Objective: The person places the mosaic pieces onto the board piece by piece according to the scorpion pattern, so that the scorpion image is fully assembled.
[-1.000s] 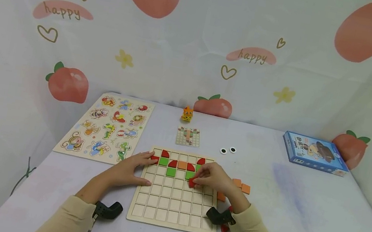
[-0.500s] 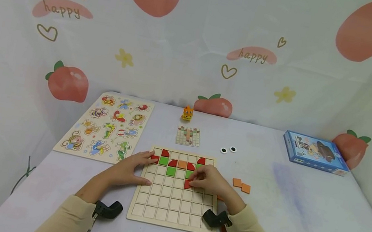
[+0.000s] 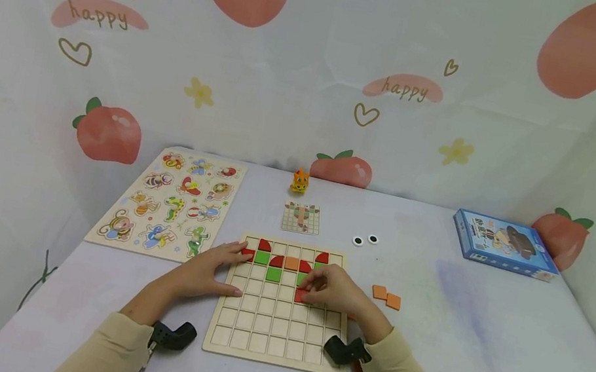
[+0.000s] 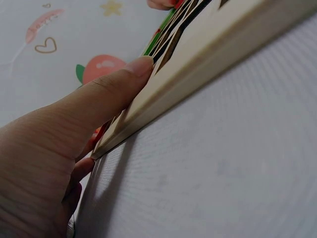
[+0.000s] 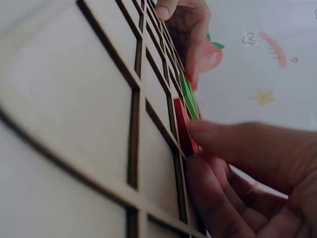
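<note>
A wooden grid board (image 3: 280,328) lies on the table with green, red and orange tiles in its far rows. My left hand (image 3: 201,274) rests at its left edge, fingers and thumb spread; in the left wrist view the thumb (image 4: 111,91) lies on the frame. Over the right half, my right hand (image 3: 339,290) pinches a red tile (image 3: 299,295) in the row below a green one. From the right wrist, the red tile (image 5: 183,130) stands slightly proud of the grid, between thumb and index finger.
Orange tiles (image 3: 379,292) lie right of the board, others partly under the right forearm. Beyond it are a small pattern card (image 3: 301,218), two eye discs (image 3: 358,242) and an orange toy figure (image 3: 300,182). An insect puzzle (image 3: 190,187) lies left, a blue box (image 3: 505,246) far right.
My right hand has moved slightly left with the red tile and lowered it to the grid, barely shifting in the last half second. The left hand stays in place.
</note>
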Demonstrator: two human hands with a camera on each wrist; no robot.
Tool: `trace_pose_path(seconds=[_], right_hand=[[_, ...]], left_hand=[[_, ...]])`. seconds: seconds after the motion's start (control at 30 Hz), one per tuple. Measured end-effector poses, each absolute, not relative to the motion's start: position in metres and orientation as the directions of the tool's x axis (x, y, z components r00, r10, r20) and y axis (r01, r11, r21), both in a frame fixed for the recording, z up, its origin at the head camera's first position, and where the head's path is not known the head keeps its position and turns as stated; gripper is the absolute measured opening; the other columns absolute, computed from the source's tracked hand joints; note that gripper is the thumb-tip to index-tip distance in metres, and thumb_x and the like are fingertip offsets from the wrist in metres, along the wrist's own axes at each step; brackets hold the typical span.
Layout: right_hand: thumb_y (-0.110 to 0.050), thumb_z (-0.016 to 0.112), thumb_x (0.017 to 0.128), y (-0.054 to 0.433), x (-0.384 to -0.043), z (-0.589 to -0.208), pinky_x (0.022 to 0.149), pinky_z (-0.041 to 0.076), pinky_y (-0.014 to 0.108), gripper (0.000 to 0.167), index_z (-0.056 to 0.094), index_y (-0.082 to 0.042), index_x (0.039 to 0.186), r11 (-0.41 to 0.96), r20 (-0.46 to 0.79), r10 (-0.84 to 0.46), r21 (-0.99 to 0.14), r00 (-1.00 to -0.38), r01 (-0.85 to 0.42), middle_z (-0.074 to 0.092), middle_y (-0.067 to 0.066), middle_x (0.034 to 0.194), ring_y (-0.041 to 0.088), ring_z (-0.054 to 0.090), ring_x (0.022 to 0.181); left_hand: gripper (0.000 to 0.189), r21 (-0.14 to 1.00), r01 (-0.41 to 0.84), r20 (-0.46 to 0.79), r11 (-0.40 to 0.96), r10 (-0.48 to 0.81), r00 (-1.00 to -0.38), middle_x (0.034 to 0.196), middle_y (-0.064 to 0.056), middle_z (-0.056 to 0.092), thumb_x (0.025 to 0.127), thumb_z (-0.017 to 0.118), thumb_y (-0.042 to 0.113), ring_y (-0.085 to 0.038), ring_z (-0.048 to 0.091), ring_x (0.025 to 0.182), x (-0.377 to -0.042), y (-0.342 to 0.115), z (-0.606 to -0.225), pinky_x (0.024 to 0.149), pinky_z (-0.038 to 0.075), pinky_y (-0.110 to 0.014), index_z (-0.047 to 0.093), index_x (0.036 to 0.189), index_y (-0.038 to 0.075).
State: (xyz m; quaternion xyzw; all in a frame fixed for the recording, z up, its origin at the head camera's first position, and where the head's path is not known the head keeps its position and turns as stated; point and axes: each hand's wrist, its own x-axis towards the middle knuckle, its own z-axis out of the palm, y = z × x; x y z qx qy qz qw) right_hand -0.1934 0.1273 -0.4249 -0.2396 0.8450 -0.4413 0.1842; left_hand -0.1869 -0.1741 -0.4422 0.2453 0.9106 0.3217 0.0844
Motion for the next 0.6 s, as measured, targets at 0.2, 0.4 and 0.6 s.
trace_pose_path(seconds=[0.2,0.4,0.6], right_hand=[[-0.006,0.073,0.077,0.1269,-0.1939,-0.4233,0.06,0.049,0.02,0.011,0.07,-0.004,0.087,0.506,-0.111,-0.585,-0.824,-0.804,-0.255,0.061,0.0,0.074,0.01,0.055,0.067],[-0.008,0.073,0.077,0.1276,-0.192,-0.42,0.064,0.05,0.021,0.012,0.069,-0.005,0.088,0.51,-0.105,-0.599,-0.814,-0.794,-0.277,0.062,0.001,0.077,0.01,0.055,0.069],[-0.017,0.074,0.08,0.1346,-0.1895,-0.418,0.068,0.052,0.019,0.014,0.07,-0.007,0.089,0.514,-0.066,-0.614,-0.789,-0.786,-0.336,0.064,0.0,0.08,0.007,0.057,0.072]], left_hand=[[0.076,0.622,0.404,0.015,0.671,0.506,-0.863,0.152,-0.005,0.032,0.072,0.074,0.051,-0.033,0.023,0.142,-0.1863,-0.1748,-0.4419,0.11,0.026,-0.056,0.051,0.135,0.015],[0.076,0.623,0.404,0.018,0.67,0.504,-0.863,0.152,-0.004,0.031,0.072,0.073,0.052,-0.033,0.023,0.142,-0.1863,-0.1749,-0.4423,0.111,0.025,-0.056,0.051,0.135,0.017],[0.076,0.625,0.399,0.009,0.671,0.505,-0.863,0.152,-0.004,0.031,0.072,0.074,0.052,-0.033,0.022,0.142,-0.1867,-0.1744,-0.4429,0.111,0.024,-0.056,0.051,0.136,0.017]])
